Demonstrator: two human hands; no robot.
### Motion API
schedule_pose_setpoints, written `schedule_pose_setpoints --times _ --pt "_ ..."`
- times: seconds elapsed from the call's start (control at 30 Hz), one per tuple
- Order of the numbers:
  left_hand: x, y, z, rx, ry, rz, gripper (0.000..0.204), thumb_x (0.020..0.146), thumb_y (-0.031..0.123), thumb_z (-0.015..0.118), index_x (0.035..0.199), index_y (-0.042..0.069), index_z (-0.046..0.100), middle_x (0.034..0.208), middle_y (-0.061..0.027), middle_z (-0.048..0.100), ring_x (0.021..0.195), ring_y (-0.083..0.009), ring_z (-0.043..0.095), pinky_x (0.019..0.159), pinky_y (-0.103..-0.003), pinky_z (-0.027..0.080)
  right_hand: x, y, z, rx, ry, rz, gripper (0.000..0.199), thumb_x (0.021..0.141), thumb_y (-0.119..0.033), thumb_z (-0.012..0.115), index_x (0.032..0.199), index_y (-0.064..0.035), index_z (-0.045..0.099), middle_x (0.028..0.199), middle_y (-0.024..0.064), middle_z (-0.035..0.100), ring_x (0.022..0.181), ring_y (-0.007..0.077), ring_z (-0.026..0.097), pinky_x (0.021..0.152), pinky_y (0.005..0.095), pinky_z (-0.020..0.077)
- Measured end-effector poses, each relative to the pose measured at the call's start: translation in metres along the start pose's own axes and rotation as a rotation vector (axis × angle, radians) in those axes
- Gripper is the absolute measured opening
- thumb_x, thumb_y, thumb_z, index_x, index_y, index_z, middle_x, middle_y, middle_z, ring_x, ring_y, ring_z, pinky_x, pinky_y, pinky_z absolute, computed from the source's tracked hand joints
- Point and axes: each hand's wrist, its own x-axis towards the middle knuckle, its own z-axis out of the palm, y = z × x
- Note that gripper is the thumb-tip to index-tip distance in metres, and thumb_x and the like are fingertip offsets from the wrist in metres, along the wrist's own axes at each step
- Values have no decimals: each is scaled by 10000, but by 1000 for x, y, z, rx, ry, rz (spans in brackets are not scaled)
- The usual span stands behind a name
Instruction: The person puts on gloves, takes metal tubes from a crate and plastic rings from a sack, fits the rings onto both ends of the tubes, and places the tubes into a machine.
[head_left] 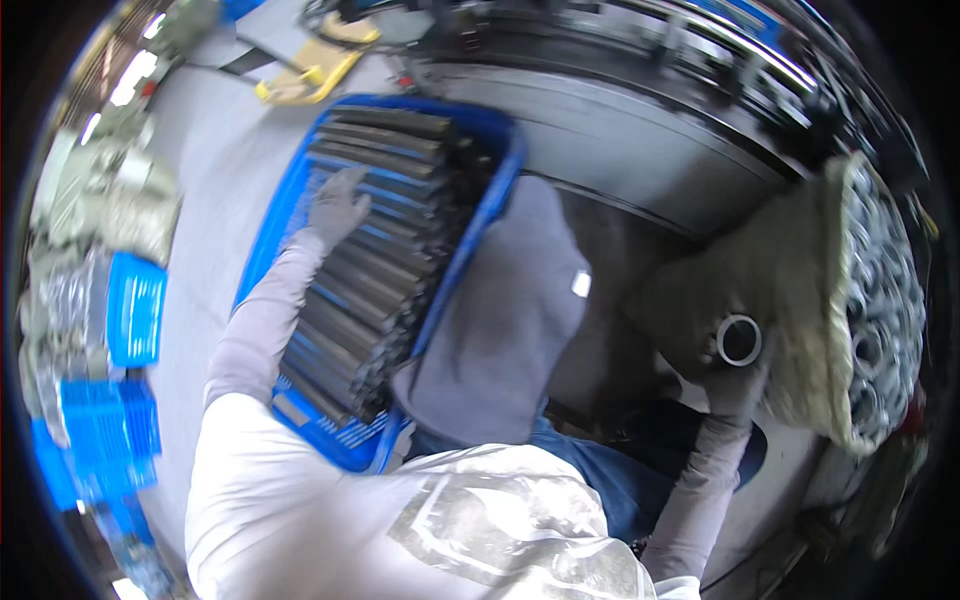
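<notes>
A: Hands?
B: Left hand is at the dark bars in the blue basket, toward the bars' left ends. Right hand is well apart, off to the right, beside the sack.
A: Finger state?
B: Left: loosely spread, nothing visible in them. Can't tell if they touch the bars or hover just above. Right: curled around a pale ring, round opening turned up toward the camera. Depth of the ring hidden.
A: Which hand's nearer the bars?
B: Left, clearly. Bars are right below its fingers, spreading right and back toward the body. From the right hand they're across to the left, past the grey fabric shape.
A: Long axis?
B: Bars lie side by side, crosswise in the basket, right ends angled toward the body. Left fingers point forward, so they cross the bars, not along them.
A: Ring vs sack?
B: Sack mouth faces right, full of metal pieces. Ring's on the opposite side, near the cloth.
</notes>
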Motion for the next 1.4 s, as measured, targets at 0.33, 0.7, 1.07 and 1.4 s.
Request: schedule_pose_setpoints --times 0.33,0.7,1.07,1.4 --pt "-88 -58 86 366 -144 150 476 867 120 671 1342 98 646 1444 -147 619 1397 -339 543 1168 -497 417 1 28 28 -199 -93 -107 649 1124 -573 395 1410 -37 620 1099 118 719 855 217 667 726 328 549" --pt "-41 15 22 28 -5 106 496 707 123 812 1176 69 659 1275 -225 633 1186 -449 622 1006 -554 491 -20 43 42 -59 -143 8 590 1112 -538 469 1351 -28 644 1063 131 732 883 237 686 731 371 560" --pt "-24 327 -69 -226 -185 682 469 725 316 802 1066 65 600 1044 -128 646 958 -297 697 815 -436 561 -28 73 78 -637 -237 -496 358 1154 -174 378 1274 9 660 1151 129 721 1030 191 716 952 311 567" --pt "-20 352 -60 -49 -392 699 489 782 365 845 1065 44 609 994 -130 672 922 -296 738 803 -421 591 -29 84 77 -763 12 -653 320 1100 -174 480 1044 28 721 1070 107 724 951 199 715 885 328 558"
